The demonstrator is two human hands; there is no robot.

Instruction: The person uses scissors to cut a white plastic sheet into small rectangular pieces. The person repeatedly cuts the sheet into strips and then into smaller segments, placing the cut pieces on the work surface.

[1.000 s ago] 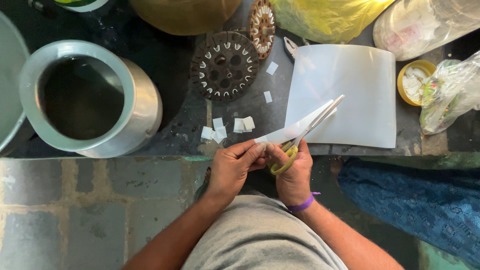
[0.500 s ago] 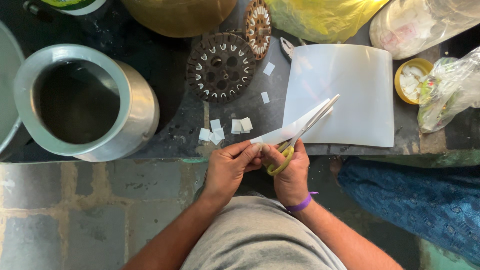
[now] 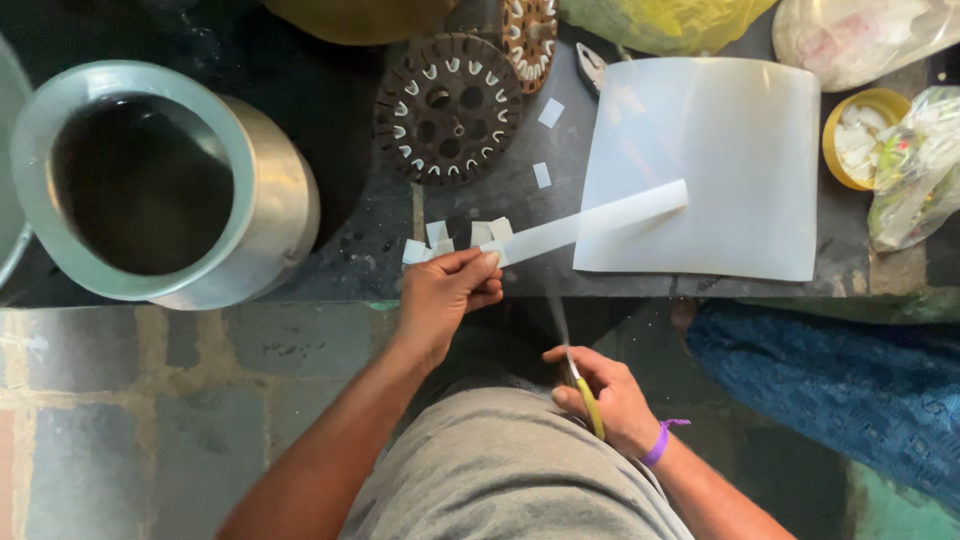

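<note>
Fingers, left hand [image 3: 440,295]: thumb and fingertips pressed together, pinching the near-left end of a long white strip [image 3: 590,222].
Strip position: runs from the pinch up and to the right, its far end lying over a large white sheet [image 3: 720,160] on the dark worktop [image 3: 350,215]. Whether the strip touches the sheet cannot be told.
Fingers, right hand [image 3: 605,395]: curled shut around yellow-handled scissors [image 3: 580,375], held low, near the lap and well apart from the strip. Blades are blurred; open or shut cannot be told.
Wrist: purple band [image 3: 660,440] on the right wrist.
Cut pieces: small white squares [image 3: 440,238] lie on the worktop just beside the left fingertips; two more [image 3: 546,140] lie farther off.
Left side: large metal pot [image 3: 160,185], upright, dark inside.
Far centre: round dark slotted disc [image 3: 448,108], with a second, smaller disc [image 3: 530,30] just behind it.
Right side: yellow bowl [image 3: 865,135] holding white scraps, beside a clear plastic bag [image 3: 915,165].
Near right: blue cloth [image 3: 830,390] below the worktop edge.
</note>
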